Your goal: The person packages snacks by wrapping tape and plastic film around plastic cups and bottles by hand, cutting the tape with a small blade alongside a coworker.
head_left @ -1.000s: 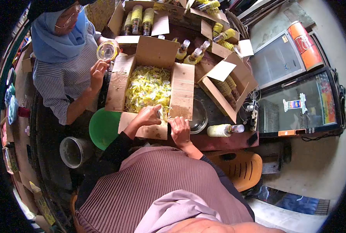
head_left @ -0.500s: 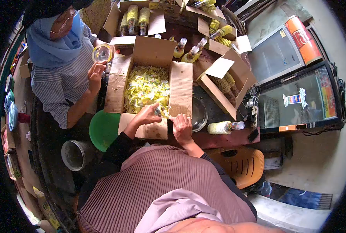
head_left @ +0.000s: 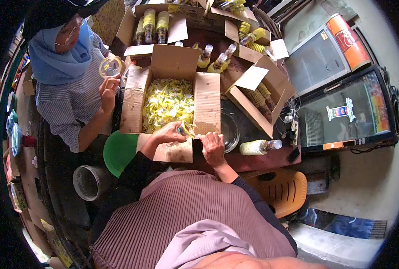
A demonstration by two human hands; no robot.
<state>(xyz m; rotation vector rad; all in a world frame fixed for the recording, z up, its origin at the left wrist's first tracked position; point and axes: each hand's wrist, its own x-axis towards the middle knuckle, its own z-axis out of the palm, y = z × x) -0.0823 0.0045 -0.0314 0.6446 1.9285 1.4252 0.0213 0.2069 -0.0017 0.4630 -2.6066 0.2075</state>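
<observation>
An open cardboard box full of yellow and white scraps stands in front of me. Over its near flap, my left hand is closed round a small clear piece with a yellow rim, perhaps a plastic cup. Just to the right, my right hand has its fingers pinched together at the edge of that piece. What lies between those fingertips is too small to make out. A round clear lid or bowl rests on the table beyond my right hand.
A co-worker at the left holds a clear yellow-rimmed cup. A green basin and a grey bucket are at lower left. Cup stacks lie right, near another open box. An orange chair stands below.
The view has shifted slightly. My hands stay close together at the box's near edge, with the yellow-rimmed piece turned a little. The co-worker's hands have moved slightly.
</observation>
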